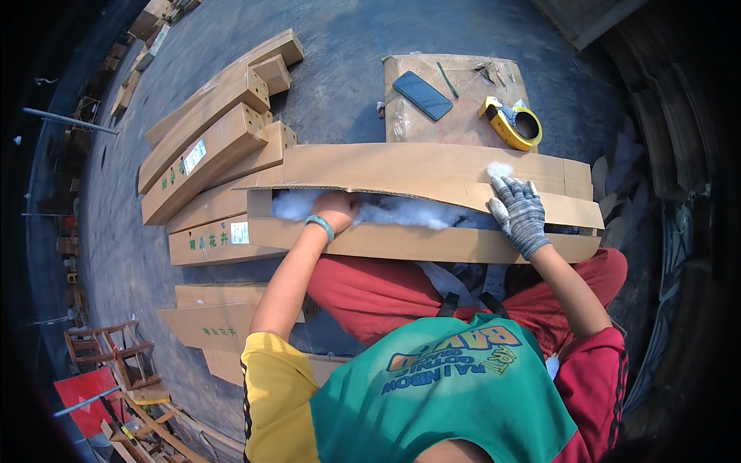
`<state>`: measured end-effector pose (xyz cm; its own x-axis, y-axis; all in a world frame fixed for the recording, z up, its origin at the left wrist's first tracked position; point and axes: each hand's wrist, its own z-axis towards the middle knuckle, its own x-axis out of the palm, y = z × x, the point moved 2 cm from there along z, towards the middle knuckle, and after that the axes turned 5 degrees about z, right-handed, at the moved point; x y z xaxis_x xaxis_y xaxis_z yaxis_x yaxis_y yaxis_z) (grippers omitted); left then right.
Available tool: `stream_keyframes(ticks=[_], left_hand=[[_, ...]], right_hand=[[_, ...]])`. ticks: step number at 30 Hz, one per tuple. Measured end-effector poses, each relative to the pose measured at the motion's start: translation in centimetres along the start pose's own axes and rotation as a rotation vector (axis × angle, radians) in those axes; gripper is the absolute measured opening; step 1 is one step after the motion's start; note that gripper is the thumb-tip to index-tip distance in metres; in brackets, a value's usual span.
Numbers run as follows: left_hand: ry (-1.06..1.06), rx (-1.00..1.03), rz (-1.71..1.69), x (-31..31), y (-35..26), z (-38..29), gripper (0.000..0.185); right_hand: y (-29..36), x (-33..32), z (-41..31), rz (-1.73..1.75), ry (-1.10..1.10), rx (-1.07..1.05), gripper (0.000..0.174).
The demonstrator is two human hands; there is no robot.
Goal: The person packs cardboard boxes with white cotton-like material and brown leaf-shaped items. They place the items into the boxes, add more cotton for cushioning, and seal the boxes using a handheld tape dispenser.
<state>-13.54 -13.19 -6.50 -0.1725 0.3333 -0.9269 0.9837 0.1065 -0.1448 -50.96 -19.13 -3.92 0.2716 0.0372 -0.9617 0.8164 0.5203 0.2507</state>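
Note:
A long, narrow cardboard box [422,242] lies across my lap with its far flap raised. White fluffy wadding [405,213] shows along the opening. My left hand [337,209], bare and with a bangle at the wrist, reaches into the wadding near the box's left end; its fingertips are hidden, so its grip is unclear. My right hand [518,211], in a grey knit glove with pale fingertips, lies spread on the cardboard flap [570,211] towards the right end. A small tuft of wadding [499,169] touches its fingertips.
Beyond the box, a flat carton [457,130] bears a smartphone [422,95], a thin green tool [447,80] and a yellow tape dispenser [512,124]. Long closed cartons [208,165] are piled at the left. Flattened cardboard [214,324] lies nearer me, and a wooden stool [118,353] stands at lower left.

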Motion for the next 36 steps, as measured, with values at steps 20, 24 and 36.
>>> stream_keyframes(ticks=[20, 24, 36], left_hand=[[-0.580, -0.051, 0.153, -1.9, -0.9, 0.5, 0.027], [-0.606, -0.079, 0.178, 0.1, -0.5, -0.1, 0.025], [-0.369, -0.062, 0.105, -2.4, -0.7, -0.9, 0.032]], right_hand=[[0.2, 2.1, -1.4, -0.014, -0.083, 0.041, 0.060], [-0.5, 2.1, -1.4, 0.003, -0.086, 0.023, 0.060], [12.3, -0.2, 1.2, 0.224, 0.497, -0.156, 0.057]])
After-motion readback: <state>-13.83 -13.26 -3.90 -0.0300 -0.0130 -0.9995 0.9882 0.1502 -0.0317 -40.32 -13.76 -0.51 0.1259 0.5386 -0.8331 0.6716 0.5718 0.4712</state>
